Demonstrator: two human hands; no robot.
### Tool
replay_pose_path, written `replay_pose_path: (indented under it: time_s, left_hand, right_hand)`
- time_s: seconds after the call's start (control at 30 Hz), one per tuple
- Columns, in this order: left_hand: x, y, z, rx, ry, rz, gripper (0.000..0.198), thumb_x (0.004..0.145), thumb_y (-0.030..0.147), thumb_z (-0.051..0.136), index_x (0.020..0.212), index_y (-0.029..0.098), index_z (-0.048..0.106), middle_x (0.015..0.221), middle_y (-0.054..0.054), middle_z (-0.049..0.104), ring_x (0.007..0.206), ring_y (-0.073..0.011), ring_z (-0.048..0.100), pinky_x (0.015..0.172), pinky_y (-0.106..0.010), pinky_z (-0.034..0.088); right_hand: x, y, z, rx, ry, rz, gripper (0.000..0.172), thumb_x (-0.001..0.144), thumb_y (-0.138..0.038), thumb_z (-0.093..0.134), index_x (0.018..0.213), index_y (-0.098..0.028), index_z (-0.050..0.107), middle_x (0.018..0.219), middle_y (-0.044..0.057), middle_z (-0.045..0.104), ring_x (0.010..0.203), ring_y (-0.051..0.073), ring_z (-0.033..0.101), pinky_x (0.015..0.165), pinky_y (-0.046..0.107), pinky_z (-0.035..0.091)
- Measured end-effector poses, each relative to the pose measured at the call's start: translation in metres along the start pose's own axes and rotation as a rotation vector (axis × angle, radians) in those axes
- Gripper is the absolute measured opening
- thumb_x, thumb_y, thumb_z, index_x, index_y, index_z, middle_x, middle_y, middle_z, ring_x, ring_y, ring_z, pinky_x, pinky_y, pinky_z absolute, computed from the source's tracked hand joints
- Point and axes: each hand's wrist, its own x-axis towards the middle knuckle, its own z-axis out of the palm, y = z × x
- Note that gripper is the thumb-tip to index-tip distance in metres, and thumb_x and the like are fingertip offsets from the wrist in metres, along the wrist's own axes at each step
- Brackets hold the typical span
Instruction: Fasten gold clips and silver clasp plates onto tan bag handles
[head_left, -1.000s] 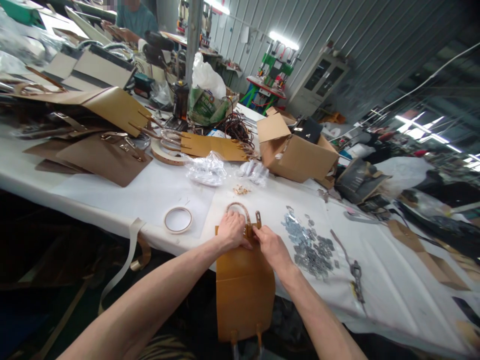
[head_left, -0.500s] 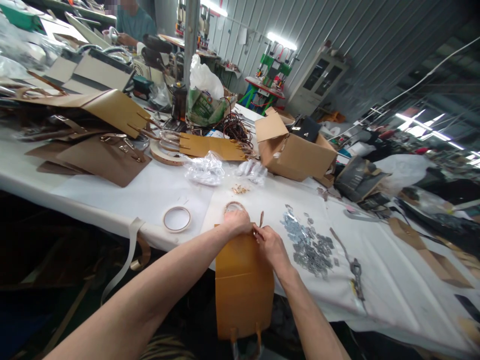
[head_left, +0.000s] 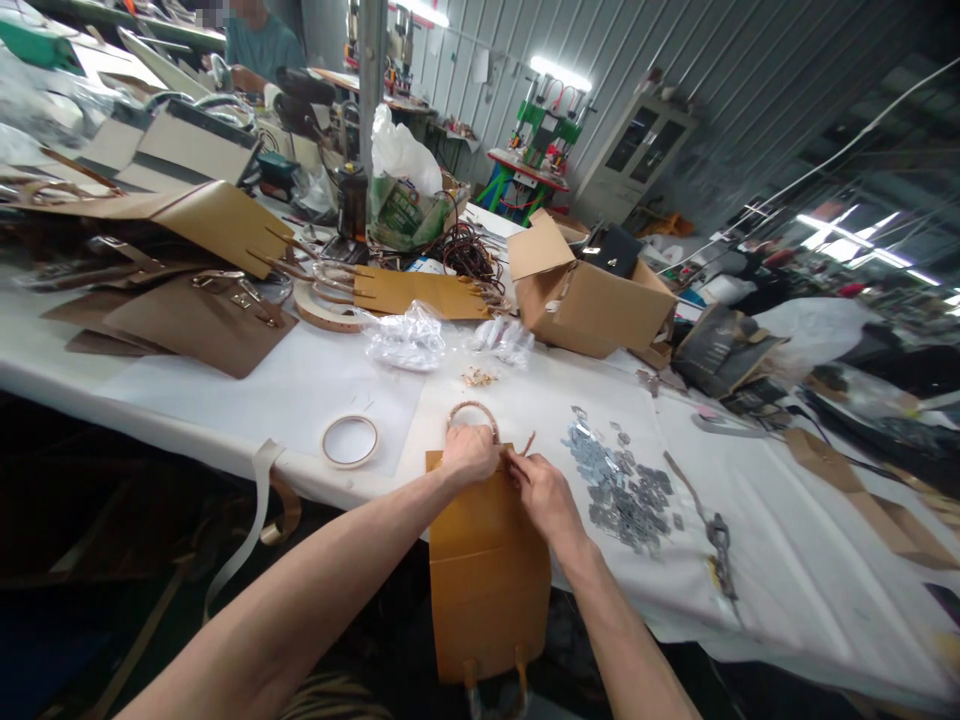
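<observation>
A tan leather panel [head_left: 484, 570] hangs over the near edge of the white table [head_left: 300, 390], with a curved handle strap [head_left: 472, 408] at its top. My left hand [head_left: 469, 455] is closed over the panel's top edge at the base of the handle. My right hand [head_left: 544, 495] pinches a small strap end [head_left: 528, 444] at the same edge, right beside the left hand. A pile of small grey metal pieces [head_left: 619, 485] lies just right of my right hand.
A roll of tape [head_left: 350, 440] lies left of my hands. Brown leather panels [head_left: 202, 320], clear plastic bags [head_left: 409, 340], small gold fittings [head_left: 480, 377] and an open cardboard box [head_left: 589, 300] sit farther back. Pliers [head_left: 716, 540] lie at right. Another person sits at the far left.
Both hands stayed at the panel's top edge. The strap end by my right hand tipped from upright to slanting. The view shifted slightly.
</observation>
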Motion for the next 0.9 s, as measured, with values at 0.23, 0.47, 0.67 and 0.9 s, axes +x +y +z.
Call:
replay_pose_path:
  time_s: [0.23, 0.47, 0.67, 0.9]
  left_hand:
    - [-0.005, 0.003, 0.001, -0.001, 0.029, 0.025, 0.032, 0.100, 0.036, 0.051, 0.104, 0.013, 0.072, 0.111, -0.018, 0.076, 0.118, -0.0337, 0.065, 0.105, -0.044, 0.044]
    - [-0.006, -0.002, 0.003, -0.038, 0.009, 0.064, 0.028, 0.099, 0.036, 0.052, 0.106, 0.015, 0.069, 0.116, -0.017, 0.074, 0.118, -0.0331, 0.065, 0.102, -0.042, 0.048]
    - [0.008, -0.003, -0.001, -0.094, -0.075, 0.007, 0.031, 0.087, 0.037, 0.062, 0.109, 0.015, 0.068, 0.114, -0.018, 0.076, 0.109, -0.0331, 0.071, 0.091, -0.039, 0.054]
    - [0.021, 0.000, 0.000, -0.202, -0.099, -0.151, 0.030, 0.070, 0.029, 0.077, 0.098, 0.020, 0.069, 0.103, -0.011, 0.078, 0.097, -0.0280, 0.074, 0.077, -0.032, 0.057]
  right_hand:
    - [-0.002, -0.005, -0.002, -0.107, -0.031, 0.013, 0.040, 0.103, -0.019, 0.039, 0.129, -0.023, 0.070, 0.093, 0.008, 0.067, 0.084, 0.019, 0.067, 0.077, 0.027, 0.048]
    - [0.006, -0.018, -0.016, -0.224, -0.138, 0.014, 0.040, 0.104, -0.015, 0.036, 0.120, -0.024, 0.072, 0.092, 0.008, 0.067, 0.078, 0.018, 0.066, 0.072, 0.027, 0.042]
    - [0.002, -0.004, -0.006, -0.064, -0.046, 0.016, 0.036, 0.105, -0.027, 0.041, 0.124, -0.025, 0.072, 0.091, 0.006, 0.066, 0.083, 0.019, 0.067, 0.075, 0.027, 0.046]
    - [-0.003, 0.002, 0.014, 0.280, 0.166, 0.186, 0.034, 0.099, -0.032, 0.050, 0.122, -0.023, 0.073, 0.107, 0.009, 0.077, 0.094, 0.024, 0.072, 0.087, 0.034, 0.056]
